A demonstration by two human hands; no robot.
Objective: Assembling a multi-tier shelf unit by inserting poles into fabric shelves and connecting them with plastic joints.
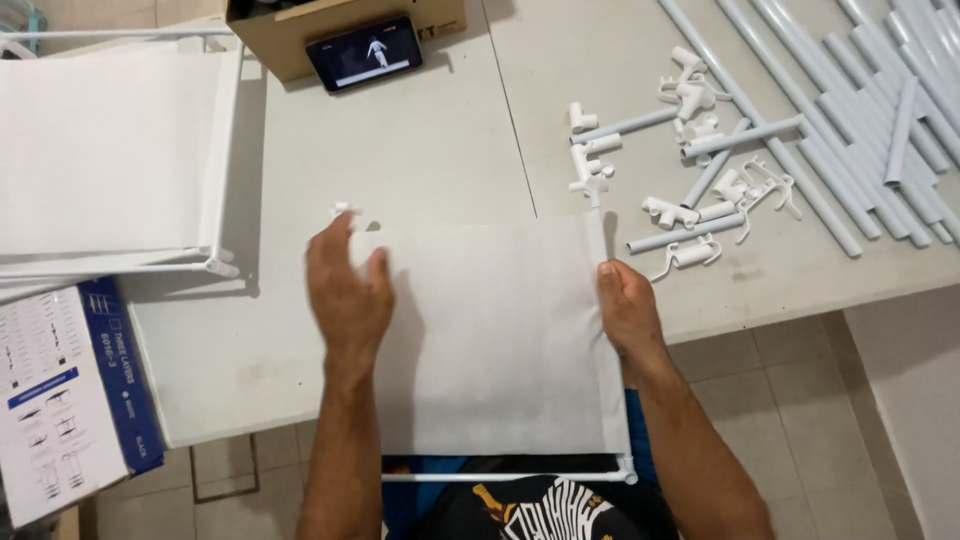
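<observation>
The left hand [347, 290] lies on the upper left corner of a white fabric shelf panel [490, 340], fingers bent and pressing down on the cloth, with the fingertips just beside a small white plastic connector [345, 210] at that corner. The right hand [628, 308] grips the panel's right edge, closed around the thin white tube [612, 380] that runs inside the hem (the thumb sits on top of the cloth). The panel rests half on the pale counter [430, 150] and half over its near edge, where another white tube [500, 477] runs along its bottom and meets a corner joint at the right.

To the right on the counter lies a scatter of small white connectors [690, 100] mixed with short tubes [685, 232], and beyond them a bundle of long white tubes [860, 130] set diagonally. To the left sits 1 finished fabric shelf [110, 150] in its tube frame, with a printed instruction sheet [45, 400] and a blue box [120, 370] below it. At the counter's far edge, a phone [364, 52] with a lit screen leans against a cardboard box [300, 25].
</observation>
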